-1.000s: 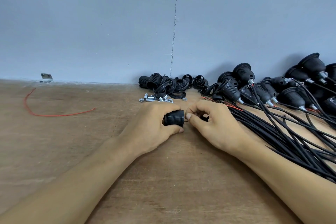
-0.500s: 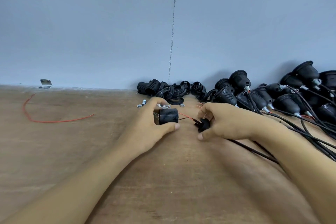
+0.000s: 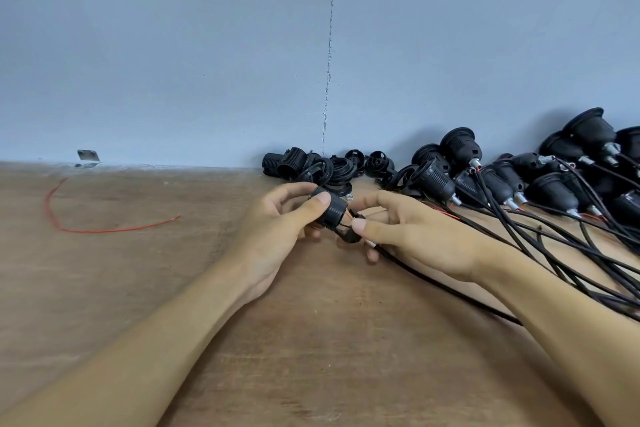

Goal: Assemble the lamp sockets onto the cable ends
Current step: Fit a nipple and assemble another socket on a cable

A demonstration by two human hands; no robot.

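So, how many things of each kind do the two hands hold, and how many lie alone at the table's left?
Threaded socket body, left hand: 1
Black cap on cable end, right hand: 1
Black cable from that cap: 1
Loose red wire: 1
Small metal plate by the wall: 1
Total: 5

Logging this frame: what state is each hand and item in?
left hand: grips the socket body.
socket body: held; thin wires link it to the cable end.
right hand: pinches the cable end.
cable: end held, rest lying on the table.
wired sockets: heaped at right, cables attached.
loose socket parts: piled against the wall.
red wire: lying loose, untouched.
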